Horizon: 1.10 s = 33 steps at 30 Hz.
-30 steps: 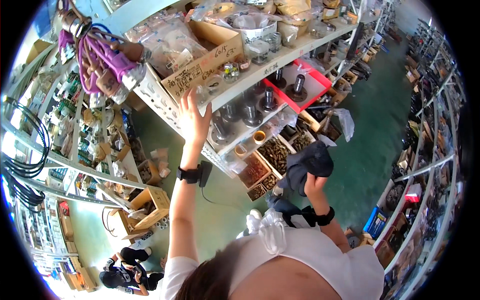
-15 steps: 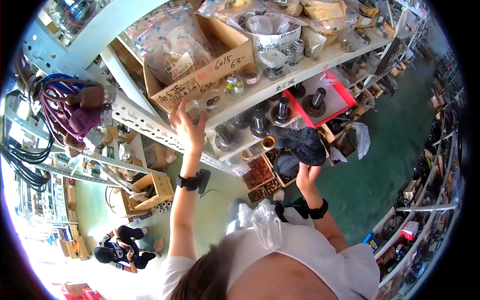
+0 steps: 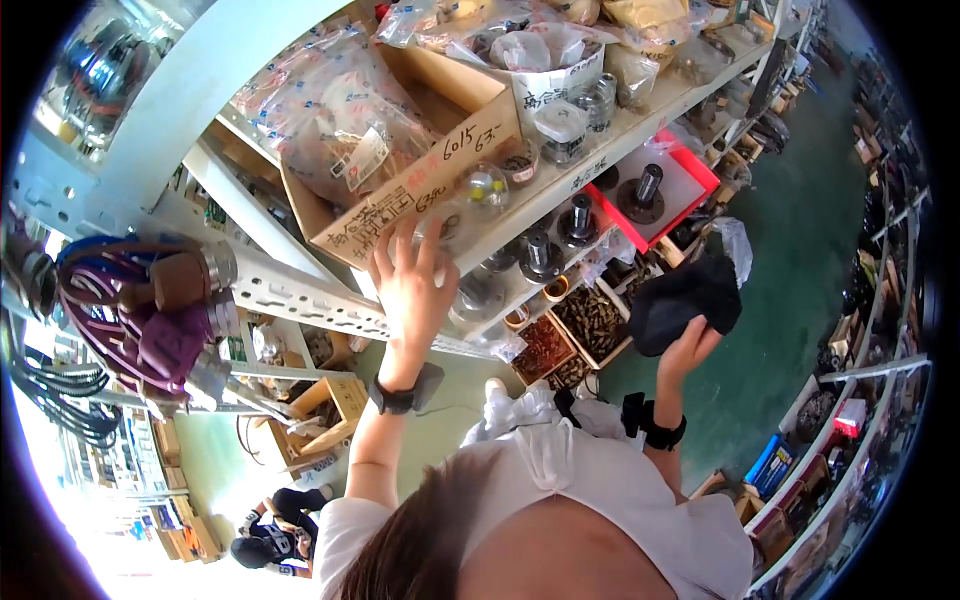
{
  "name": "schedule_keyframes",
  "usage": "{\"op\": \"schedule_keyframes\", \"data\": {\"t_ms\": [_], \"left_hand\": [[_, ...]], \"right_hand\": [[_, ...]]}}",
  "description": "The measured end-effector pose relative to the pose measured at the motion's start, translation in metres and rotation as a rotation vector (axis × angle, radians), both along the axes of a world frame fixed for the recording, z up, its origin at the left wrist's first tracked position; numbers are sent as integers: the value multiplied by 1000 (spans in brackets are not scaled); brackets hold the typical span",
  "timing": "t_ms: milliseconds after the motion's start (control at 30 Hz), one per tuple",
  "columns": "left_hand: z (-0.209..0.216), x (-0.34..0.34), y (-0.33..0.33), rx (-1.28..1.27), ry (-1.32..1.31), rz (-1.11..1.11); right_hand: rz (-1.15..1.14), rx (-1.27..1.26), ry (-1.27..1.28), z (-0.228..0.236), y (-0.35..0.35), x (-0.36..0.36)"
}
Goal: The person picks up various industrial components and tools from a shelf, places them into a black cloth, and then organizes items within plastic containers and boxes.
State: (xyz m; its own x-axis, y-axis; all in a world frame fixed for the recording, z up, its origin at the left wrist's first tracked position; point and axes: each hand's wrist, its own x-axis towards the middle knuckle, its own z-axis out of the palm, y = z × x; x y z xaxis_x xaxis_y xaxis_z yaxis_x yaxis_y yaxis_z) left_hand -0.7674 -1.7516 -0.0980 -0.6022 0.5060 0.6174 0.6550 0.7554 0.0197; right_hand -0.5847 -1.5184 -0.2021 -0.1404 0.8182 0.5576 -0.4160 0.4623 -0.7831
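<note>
My left hand [image 3: 412, 285] reaches up to the shelf edge, fingers spread and bent in front of a cardboard box [image 3: 420, 180]. Its fingertips lie beside a clear round container [image 3: 452, 228]; what is under the palm is hidden, and I see no firm hold. A second clear container [image 3: 485, 188], with yellow bits inside, stands just past it. Low on the right, my right hand [image 3: 690, 350] is closed on the near edge of a limp black cloth [image 3: 685, 303], which hangs out over the green floor.
Below the shelf board [image 3: 585, 165] stand black flanged shafts [image 3: 540, 257] and a red tray [image 3: 648, 232]. Wooden bins of small metal parts [image 3: 592, 325] sit lower. Cables with purple connectors [image 3: 165, 335] hang left of a perforated upright [image 3: 300, 300]. Another person [image 3: 275, 540] crouches at lower left.
My left hand has shifted right and now shows its spread back. The right hand has swung right with the black cloth, away from the bins. The view has turned slightly.
</note>
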Motion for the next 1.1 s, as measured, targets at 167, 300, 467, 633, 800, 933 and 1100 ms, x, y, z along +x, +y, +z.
{"op": "schedule_keyframes", "data": {"t_ms": [167, 300, 467, 633, 800, 933, 1100], "left_hand": [[13, 7, 6, -41, 6, 75], [14, 4, 7, -157, -111, 44], [13, -10, 6, -147, -150, -56], [-2, -16, -3, -40, -84, -130], [5, -17, -7, -30, -88, -208], [10, -19, -8, 3, -83, -193], [4, -23, -8, 5, -137, -241]], "right_hand": [[-74, 44, -123, -4, 4, 6], [-12, 7, -187, 5, 1, 1], [149, 58, -147, 2, 7, -11], [280, 121, -154, -4, 2, -25], [410, 169, -125, -3, -12, -38], [462, 188, -83, 10, -25, -46], [477, 250, -136, 12, -30, -46]]}}
